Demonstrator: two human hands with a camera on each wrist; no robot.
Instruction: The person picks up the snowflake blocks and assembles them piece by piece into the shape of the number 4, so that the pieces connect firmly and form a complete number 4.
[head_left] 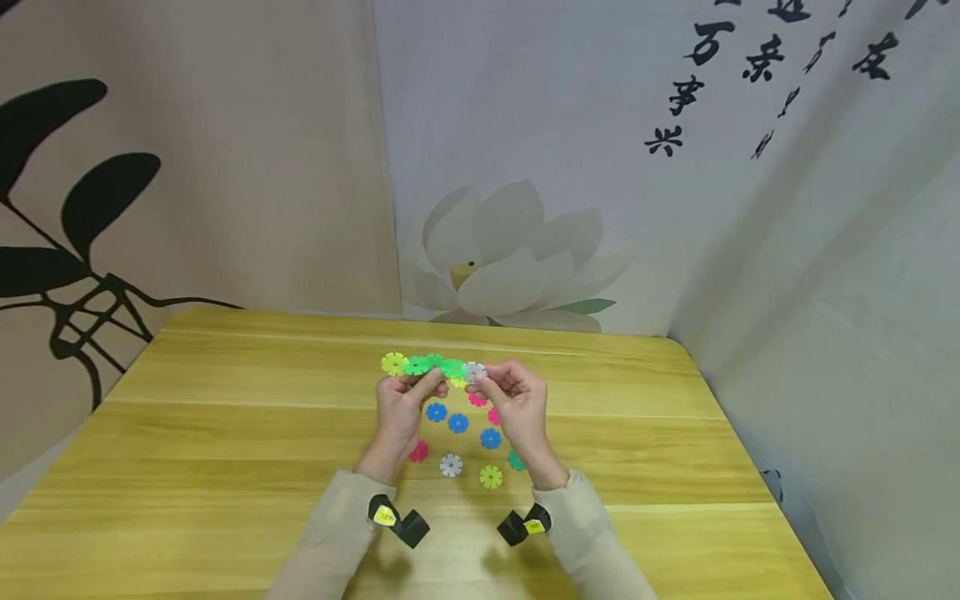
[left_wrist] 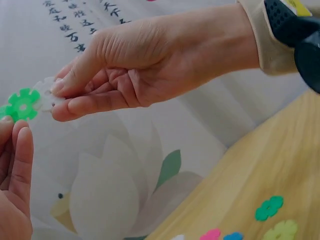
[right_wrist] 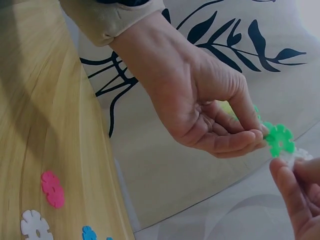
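In the head view, a row of notched plastic flower discs is held up over the table's far part. At its left end is a yellow disc (head_left: 393,363), then several green discs (head_left: 452,368). A white disc (head_left: 472,369) makes its right end. My left hand (head_left: 397,410) pinches the green part between thumb and fingers. With thumb and forefinger, my right hand (head_left: 522,407) pinches the white disc, which touches the end green disc (left_wrist: 23,104) in the left wrist view. My fingertips partly cover the joint. Whether the white disc is fully slotted in, I cannot tell.
Loose discs lie on the wooden table (head_left: 225,467) below my hands: blue (head_left: 458,423), pink (head_left: 419,451), white (head_left: 451,465), yellow (head_left: 491,477) and green (head_left: 516,461). A printed curtain (head_left: 300,167) hangs behind the table. Each wrist wears a black strapped device.
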